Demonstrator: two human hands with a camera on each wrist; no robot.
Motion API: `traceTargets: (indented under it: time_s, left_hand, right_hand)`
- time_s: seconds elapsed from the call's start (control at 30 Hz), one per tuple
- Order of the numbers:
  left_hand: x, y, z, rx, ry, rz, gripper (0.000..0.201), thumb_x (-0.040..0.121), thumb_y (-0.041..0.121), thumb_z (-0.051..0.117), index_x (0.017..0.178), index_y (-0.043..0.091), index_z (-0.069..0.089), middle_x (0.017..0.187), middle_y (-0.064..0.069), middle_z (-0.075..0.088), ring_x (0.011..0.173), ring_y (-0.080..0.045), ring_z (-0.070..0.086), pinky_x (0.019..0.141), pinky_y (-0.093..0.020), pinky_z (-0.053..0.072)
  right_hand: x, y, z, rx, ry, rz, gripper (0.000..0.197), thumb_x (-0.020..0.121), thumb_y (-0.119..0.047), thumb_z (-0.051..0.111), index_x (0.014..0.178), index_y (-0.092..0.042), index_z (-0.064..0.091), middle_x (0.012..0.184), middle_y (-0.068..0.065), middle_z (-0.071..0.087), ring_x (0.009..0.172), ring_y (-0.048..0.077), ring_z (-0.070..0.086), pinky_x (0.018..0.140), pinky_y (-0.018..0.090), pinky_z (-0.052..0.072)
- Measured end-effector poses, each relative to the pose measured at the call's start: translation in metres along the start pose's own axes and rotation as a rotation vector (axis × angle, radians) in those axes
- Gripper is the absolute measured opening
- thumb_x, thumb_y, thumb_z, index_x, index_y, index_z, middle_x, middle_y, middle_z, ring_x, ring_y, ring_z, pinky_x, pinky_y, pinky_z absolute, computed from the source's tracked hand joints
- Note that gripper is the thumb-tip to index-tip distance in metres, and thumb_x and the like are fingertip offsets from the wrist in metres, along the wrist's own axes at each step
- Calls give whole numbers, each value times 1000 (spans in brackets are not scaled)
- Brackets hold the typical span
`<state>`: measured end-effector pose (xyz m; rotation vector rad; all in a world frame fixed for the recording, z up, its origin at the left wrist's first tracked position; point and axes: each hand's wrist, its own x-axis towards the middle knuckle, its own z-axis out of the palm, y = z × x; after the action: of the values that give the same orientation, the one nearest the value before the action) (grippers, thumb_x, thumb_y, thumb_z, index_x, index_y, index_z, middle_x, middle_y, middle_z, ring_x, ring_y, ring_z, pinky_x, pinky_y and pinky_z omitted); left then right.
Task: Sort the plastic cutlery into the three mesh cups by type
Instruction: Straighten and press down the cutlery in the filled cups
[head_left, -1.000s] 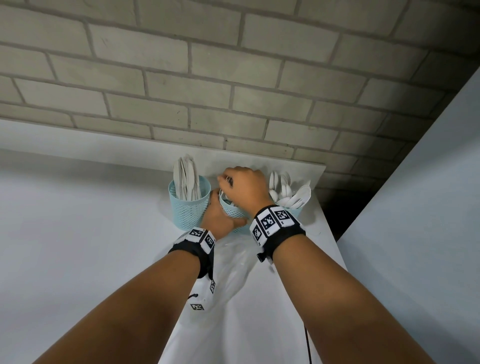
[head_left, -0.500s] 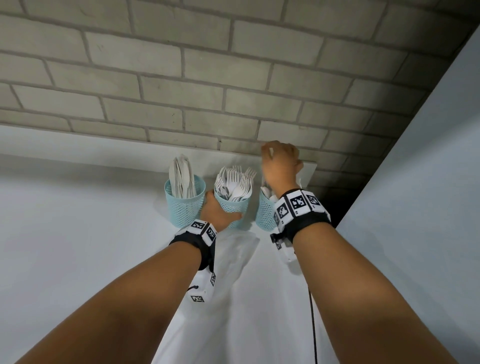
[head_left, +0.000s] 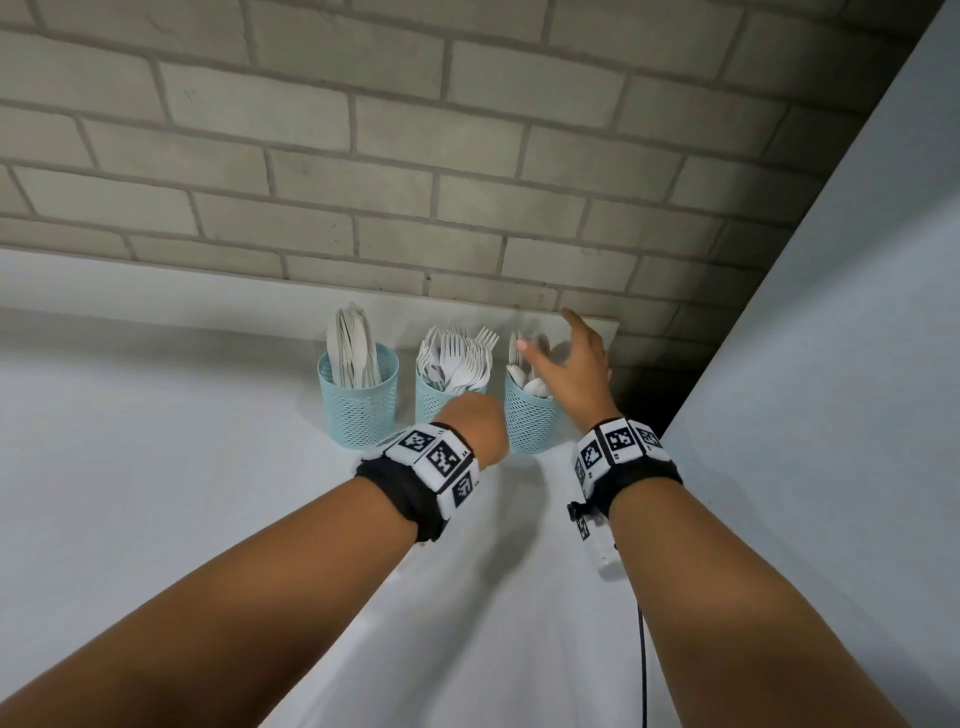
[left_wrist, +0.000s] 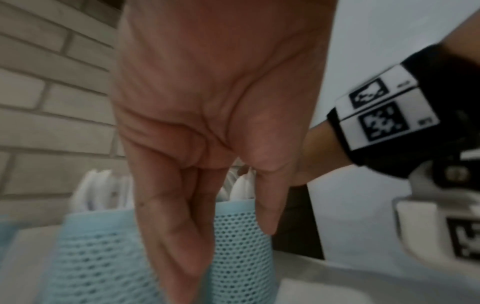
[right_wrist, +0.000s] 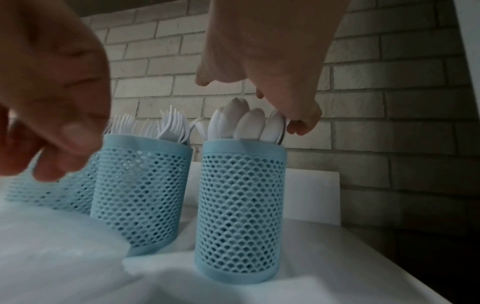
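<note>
Three light blue mesh cups stand in a row at the back of the white table. The left cup (head_left: 358, 410) holds knives (head_left: 353, 348), the middle cup (head_left: 431, 400) forks (head_left: 457, 358), and the right cup (head_left: 530, 421) spoons (head_left: 535, 387). My left hand (head_left: 475, 421) is low in front of the middle cup. Its straight fingers (left_wrist: 176, 236) point down between the middle cup and the right cup (left_wrist: 241, 246). My right hand (head_left: 561, 358) hovers spread over the spoons (right_wrist: 249, 121). Its fingertips (right_wrist: 301, 123) touch the rightmost spoon's top, and it holds nothing.
A brick wall (head_left: 467, 156) runs close behind the cups. A pale panel (head_left: 831, 364) bounds the right side, with a dark gap (head_left: 639, 405) past the table's right edge. A translucent plastic sheet (right_wrist: 52, 257) lies on the table in front of the cups.
My right hand moved from the fork cup to the spoon cup with its fingers curled, and now its fingers are spread. The left hand slid a little right from the middle cup's front.
</note>
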<state>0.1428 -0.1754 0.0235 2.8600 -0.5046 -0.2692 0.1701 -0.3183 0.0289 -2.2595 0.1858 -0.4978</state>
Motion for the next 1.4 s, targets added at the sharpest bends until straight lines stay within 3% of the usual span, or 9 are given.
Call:
traceTargets:
  time_s: [0.27,0.4,0.47,0.63,0.8,0.9,1.17,1.27,1.4]
  left_hand:
    - [35,19,32,-516,8,39,67,73,40,75,126,9,48,115,-9,61,111,-26,59,93,-36,48]
    - [43,23,32,-626,160,-33,107,70,39,79,146,3,12,149,-10,27,140,-27,26,116,-36,22]
    - [50,26,35,-695,276,45,94,77,31,75,146,4,17,149,-6,28,141,-21,23,116,-30,13]
    - [69,26,51,-871,391,-27,47,77,34,69,117,12,55,115,-4,62,110,-14,56,103,-37,43]
    - [69,17,57,-953,250,-59,62,75,10,75,131,9,46,124,-2,57,100,-8,50,76,-9,42]
    - [72,14,64,-958,229,-43,62,76,6,73,132,8,48,130,-10,57,100,-6,47,80,-12,41]
    - [70,18,57,-968,287,-108,75,71,18,80,136,9,42,133,-9,54,120,-23,53,89,-23,40]
    - [67,22,54,-857,315,-53,72,78,18,74,137,3,35,139,-11,45,129,-24,43,103,-25,32]
    - [71,18,60,-924,390,-56,96,56,24,89,132,4,34,128,-9,52,122,-24,50,108,-37,36]
  right_hand:
    - [18,10,17,-150,-25,-70,75,80,-64,53,143,-29,33,150,8,32,139,27,26,111,49,30]
    - [15,13,23,-169,-7,-206,61,82,-59,54,131,-22,53,126,6,58,123,26,44,100,36,42]
    - [8,16,25,-146,85,-290,59,79,-60,52,119,-18,62,114,5,64,112,26,53,92,34,47]
    - [-3,31,30,155,134,-185,85,69,-33,81,140,-18,37,144,9,27,124,5,32,97,1,24]
    - [-2,24,22,228,-19,-153,105,65,-28,85,147,-23,20,143,5,27,124,4,31,98,12,26]
    - [-3,23,18,212,-137,-141,108,61,-28,87,147,-31,20,141,2,29,128,9,37,100,18,30]
    - [17,5,21,33,-222,-130,83,64,-34,84,137,-27,44,132,2,41,118,12,47,101,23,38]
    - [14,11,22,1,-141,-159,57,70,-24,79,123,-21,59,121,3,49,105,14,53,92,20,42]
    - [16,16,16,136,-19,-119,27,74,-17,77,100,-15,69,106,1,54,93,11,56,79,2,42]
